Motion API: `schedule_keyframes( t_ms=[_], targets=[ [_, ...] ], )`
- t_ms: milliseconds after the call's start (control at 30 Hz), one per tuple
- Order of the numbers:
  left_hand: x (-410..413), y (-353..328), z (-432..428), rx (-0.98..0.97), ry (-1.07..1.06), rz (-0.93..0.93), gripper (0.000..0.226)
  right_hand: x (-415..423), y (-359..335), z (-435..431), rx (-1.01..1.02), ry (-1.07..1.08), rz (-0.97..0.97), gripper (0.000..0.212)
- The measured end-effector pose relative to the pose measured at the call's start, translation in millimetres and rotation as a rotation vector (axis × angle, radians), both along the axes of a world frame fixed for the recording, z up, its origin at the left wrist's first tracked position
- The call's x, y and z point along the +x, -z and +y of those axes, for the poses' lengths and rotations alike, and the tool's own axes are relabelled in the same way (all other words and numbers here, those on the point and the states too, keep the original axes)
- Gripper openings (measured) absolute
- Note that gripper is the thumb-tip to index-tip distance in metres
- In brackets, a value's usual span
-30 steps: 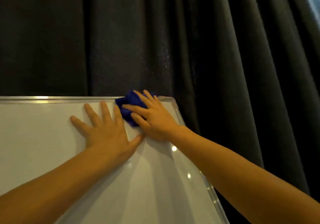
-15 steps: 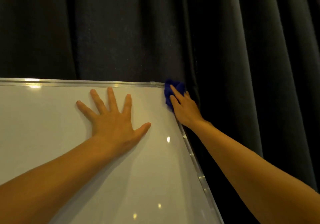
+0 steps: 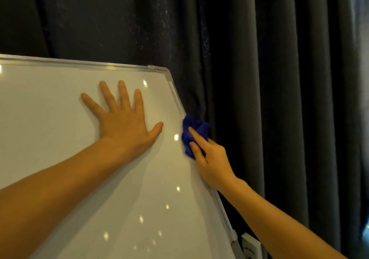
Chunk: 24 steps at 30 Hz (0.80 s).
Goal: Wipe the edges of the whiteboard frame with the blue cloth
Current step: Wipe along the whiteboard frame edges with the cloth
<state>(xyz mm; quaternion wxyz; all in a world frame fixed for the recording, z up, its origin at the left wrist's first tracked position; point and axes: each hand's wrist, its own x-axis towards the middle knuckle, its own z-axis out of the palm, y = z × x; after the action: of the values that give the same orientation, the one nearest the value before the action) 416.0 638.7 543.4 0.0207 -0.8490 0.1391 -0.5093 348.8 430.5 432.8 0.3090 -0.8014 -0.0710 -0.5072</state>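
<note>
A white whiteboard (image 3: 60, 158) with a silver metal frame (image 3: 175, 96) fills the lower left. My left hand (image 3: 121, 122) lies flat on the board, fingers spread, holding nothing. My right hand (image 3: 211, 158) presses a bunched blue cloth (image 3: 194, 130) against the frame's right edge, some way below the top right corner. The cloth wraps over the edge, and my fingers cover its lower part.
A dark pleated curtain (image 3: 279, 78) hangs close behind the board and to its right. A white wall socket (image 3: 250, 246) shows at the bottom, beside the frame's right edge. Ceiling light reflections dot the board.
My right hand has carried the cloth from the top edge around the top right corner and down the right edge. My left hand has stayed flat on the board.
</note>
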Motion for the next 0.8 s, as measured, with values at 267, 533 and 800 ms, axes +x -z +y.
schedule_keyframes(
  t_ms=[267,533,800],
  targets=[
    [-58.4,61.8,-0.4,0.318,0.201,0.131,0.100,-132.0,65.6,14.9,-0.118,0.261,0.668,0.046],
    [-183.3,132.7,3.6,0.135,1.132,0.892,0.030,-253.1,43.5,97.4,0.016,0.334,0.558,0.034],
    [-251.3,189.5,6.4,-0.577,1.394,1.496,0.029,-317.8,84.8,113.1,0.608,0.030,0.419,0.095]
  ],
)
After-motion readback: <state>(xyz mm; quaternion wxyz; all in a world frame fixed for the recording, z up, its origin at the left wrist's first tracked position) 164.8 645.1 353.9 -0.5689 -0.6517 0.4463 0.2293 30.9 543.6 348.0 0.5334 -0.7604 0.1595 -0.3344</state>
